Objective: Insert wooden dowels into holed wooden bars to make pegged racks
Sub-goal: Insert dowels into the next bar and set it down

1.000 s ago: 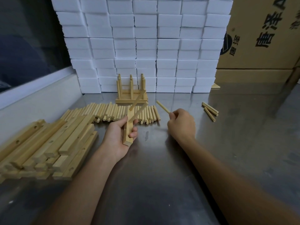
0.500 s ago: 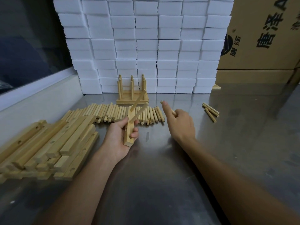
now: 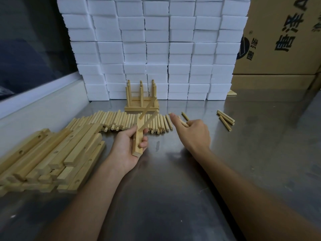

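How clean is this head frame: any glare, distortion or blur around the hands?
Head view: soft glare streaks the steel table; wide-angle bending curves the white box stack and the window ledge; the left hand, its bar and the right hand are sharp, with faint dark reflections beneath both forearms.

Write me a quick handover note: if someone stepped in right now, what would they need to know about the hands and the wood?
Left hand: its grip holds one holed bar upright, with two dowels already pegged in it and one hole near its lower end still empty.
Right hand: holds a loose dowel, forefinger stretched toward the row of dowels on the steel table.
Done: a few finished racks stand by the white boxes.
Left: peg the third dowel, then work through the stack of bars. Spare dowels lie to the right.
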